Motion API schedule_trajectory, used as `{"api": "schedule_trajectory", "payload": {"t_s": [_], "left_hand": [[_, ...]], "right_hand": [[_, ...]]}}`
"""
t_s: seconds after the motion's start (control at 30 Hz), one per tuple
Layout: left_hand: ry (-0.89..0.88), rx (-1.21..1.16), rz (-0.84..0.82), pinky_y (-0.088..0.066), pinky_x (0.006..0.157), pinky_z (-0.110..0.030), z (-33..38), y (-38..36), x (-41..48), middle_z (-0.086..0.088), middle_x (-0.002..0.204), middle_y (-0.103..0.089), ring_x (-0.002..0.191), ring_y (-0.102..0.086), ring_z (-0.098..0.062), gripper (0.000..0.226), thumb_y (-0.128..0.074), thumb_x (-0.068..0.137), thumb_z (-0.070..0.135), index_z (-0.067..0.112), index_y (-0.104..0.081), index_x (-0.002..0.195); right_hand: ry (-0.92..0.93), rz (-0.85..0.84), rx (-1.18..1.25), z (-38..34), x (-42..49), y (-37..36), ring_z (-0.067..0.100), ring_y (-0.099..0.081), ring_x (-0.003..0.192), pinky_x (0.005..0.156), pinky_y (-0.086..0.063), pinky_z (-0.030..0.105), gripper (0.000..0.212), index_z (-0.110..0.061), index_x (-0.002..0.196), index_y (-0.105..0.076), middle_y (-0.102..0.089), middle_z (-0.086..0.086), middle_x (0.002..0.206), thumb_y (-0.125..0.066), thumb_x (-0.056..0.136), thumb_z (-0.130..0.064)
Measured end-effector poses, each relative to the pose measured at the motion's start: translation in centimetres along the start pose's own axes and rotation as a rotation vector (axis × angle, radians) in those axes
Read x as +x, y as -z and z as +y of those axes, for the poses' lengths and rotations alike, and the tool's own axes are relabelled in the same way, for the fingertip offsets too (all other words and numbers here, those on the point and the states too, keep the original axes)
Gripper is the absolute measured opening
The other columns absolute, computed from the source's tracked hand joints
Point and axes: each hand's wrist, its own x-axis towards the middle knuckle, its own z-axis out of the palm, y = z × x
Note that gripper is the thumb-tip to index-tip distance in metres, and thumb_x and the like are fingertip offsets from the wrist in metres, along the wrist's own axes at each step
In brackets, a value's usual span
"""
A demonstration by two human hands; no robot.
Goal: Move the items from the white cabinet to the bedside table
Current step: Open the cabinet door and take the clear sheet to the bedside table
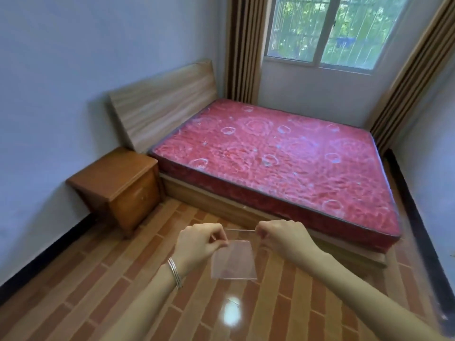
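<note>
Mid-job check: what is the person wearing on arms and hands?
Stacked thin silver bangles circle the left wrist. The right wrist is bare. No sleeves show on either forearm. Neither the left grip nor the right grip wears gloves or visible rings.

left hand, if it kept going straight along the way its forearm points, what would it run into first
Probably the wooden bed frame, below the red mattress. The left hand, pinching the clear sleeve, aims up and right; depth is unclear.
</note>
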Motion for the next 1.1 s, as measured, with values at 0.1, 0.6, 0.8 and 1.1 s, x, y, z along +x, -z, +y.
{"api": "schedule_trajectory", "payload": {"t_s": [0.1,0.6,0.8,1.1], "left_hand": [[0.076,0.017,0.030,-0.046,0.057,-0.024,-5.2,3.2,-1.0,0.024,0.069,-0.060,0.067,-0.056,0.004,0.019,-0.062,0.073,0.052,0.034,-0.060,0.070],[0.351,0.046,0.026,-0.049,0.068,-0.027,-22.2,9.2,0.5,0.018,0.083,-0.065,0.078,-0.058,0.000,0.013,-0.060,0.083,0.043,0.031,-0.062,0.082],[0.422,0.122,0.076,-0.043,0.069,-0.016,-29.6,11.3,6.4,0.015,0.095,-0.065,0.087,-0.058,-0.003,0.016,-0.054,0.089,0.043,0.032,-0.064,0.094],[0.516,0.357,0.221,-0.034,0.058,-0.019,-40.2,15.3,12.6,0.015,0.074,-0.063,0.071,-0.058,-0.008,0.009,-0.073,0.075,0.031,0.029,-0.065,0.080]], "right_hand": [[0.066,0.081,0.049,-4.6,4.5,-1.5,0.018,-0.062,0.088,0.056,-0.030,0.026,0.010,-0.027,0.093,-0.059,-0.067,-0.012,0.095,-0.058,0.083,-0.031],[0.475,0.087,-0.095,-15.6,24.1,-7.3,0.016,-0.045,0.038,0.035,-0.009,0.018,0.035,-0.024,0.077,-0.054,-0.049,-0.005,0.066,-0.083,0.057,-0.019],[0.592,0.106,-0.073,-16.3,36.7,-8.8,0.010,-0.052,0.049,0.037,-0.006,0.013,0.036,-0.025,0.066,-0.055,-0.051,-0.010,0.060,-0.085,0.049,-0.015],[0.742,0.116,-0.066,-17.7,53.3,-10.2,0.013,-0.054,0.051,0.035,-0.030,0.019,0.035,-0.022,0.062,-0.055,-0.054,-0.008,0.062,-0.078,0.044,-0.002]]}}
